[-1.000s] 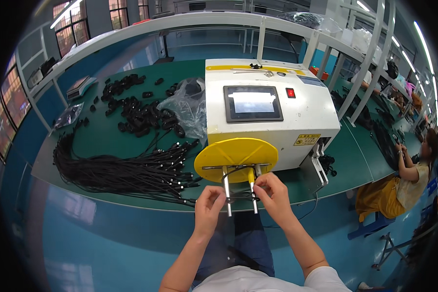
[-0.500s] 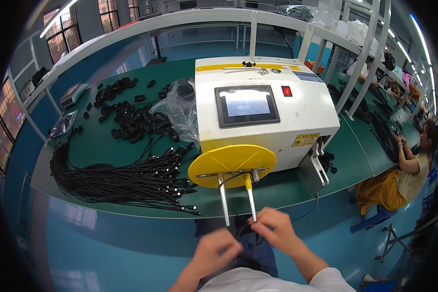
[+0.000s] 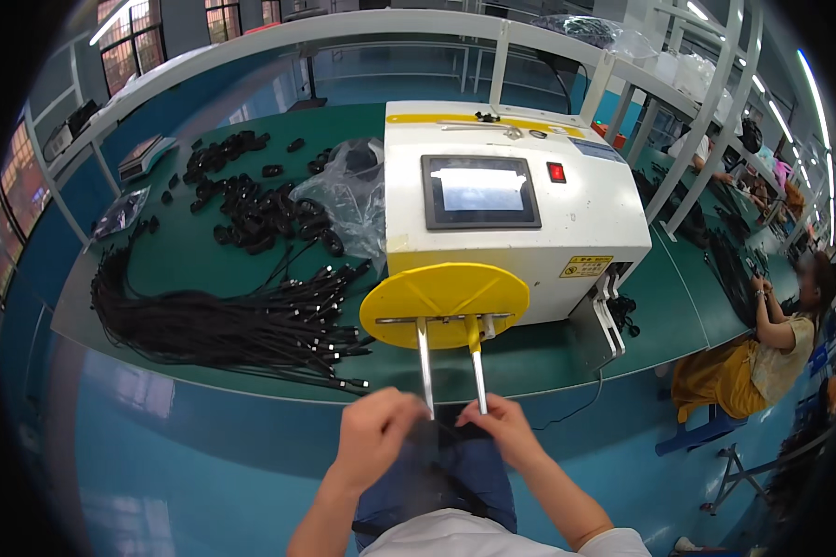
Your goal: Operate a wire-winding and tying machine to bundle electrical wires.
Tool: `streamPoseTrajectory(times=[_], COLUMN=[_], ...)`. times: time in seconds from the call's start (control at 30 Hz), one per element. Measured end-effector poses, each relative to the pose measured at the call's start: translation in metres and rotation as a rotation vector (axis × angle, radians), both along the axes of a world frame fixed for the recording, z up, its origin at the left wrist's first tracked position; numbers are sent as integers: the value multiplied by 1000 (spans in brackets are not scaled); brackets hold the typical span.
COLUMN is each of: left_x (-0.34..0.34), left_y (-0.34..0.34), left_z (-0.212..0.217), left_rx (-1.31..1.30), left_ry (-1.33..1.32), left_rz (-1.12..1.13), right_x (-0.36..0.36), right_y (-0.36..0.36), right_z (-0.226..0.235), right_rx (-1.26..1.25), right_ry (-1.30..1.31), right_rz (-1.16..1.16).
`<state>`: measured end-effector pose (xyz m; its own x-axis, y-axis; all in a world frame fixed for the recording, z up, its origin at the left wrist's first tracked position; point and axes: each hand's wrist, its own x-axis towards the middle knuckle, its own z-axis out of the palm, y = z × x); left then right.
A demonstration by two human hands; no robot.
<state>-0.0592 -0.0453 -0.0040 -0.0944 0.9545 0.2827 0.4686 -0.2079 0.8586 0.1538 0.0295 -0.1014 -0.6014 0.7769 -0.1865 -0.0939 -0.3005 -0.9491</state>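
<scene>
A white winding machine [image 3: 576,218] stands on the green table, its yellow disc [image 3: 446,288] facing me. Two rods stick out from the disc toward me: a plain metal rod [image 3: 425,367] and a half-yellow rod [image 3: 478,376]. My left hand [image 3: 373,434] is closed beside the plain rod's end, its fingertips smeared by motion. My right hand [image 3: 503,429] pinches near the tip of the other rod. A thin black cable [image 3: 448,433] runs between both hands, hard to trace against my dark trousers. To the left lies a bundle of black cables [image 3: 214,325] with light-coloured plugs.
Small black coils [image 3: 260,213] are heaped behind the cable bundle, next to a clear plastic bag [image 3: 348,200]. A white frame [image 3: 344,28] arches over the table's back. At the right, a person [image 3: 776,343] sits handling black cables.
My left hand has risen and moved left, up beside the plain rod's end. The right hand has shifted slightly left and up. The rods look almost unmoved, while the whole view has tilted slightly.
</scene>
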Motion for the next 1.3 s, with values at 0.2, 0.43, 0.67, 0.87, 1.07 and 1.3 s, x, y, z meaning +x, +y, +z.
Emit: streamPoseTrajectory(times=[0.2,0.43,0.67,0.87,1.07,1.3], left_x=[-6,-8,-109,-179,-179,-133], left_y=[-46,-82,-129,-150,-161,-176], left_z=[-38,-80,-28,-109,-308,-355], left_rx=[-461,-480,-408,-735,-1055,-852], left_ry=[200,-160,-14,42,102,-85], left_rz=[-637,-572,-319,-1,25,205], right_x=[27,18,123,221,243,366], right_y=[-36,-61,-46,-25,-25,-43], right_z=[40,33,30,-117,-302,-391], right_rx=[1060,197,-57,-476,-958,-411], right_ry=[-450,123,631,476,72,-1146], right_rz=[-205,426,-404,-824,-1176,-692])
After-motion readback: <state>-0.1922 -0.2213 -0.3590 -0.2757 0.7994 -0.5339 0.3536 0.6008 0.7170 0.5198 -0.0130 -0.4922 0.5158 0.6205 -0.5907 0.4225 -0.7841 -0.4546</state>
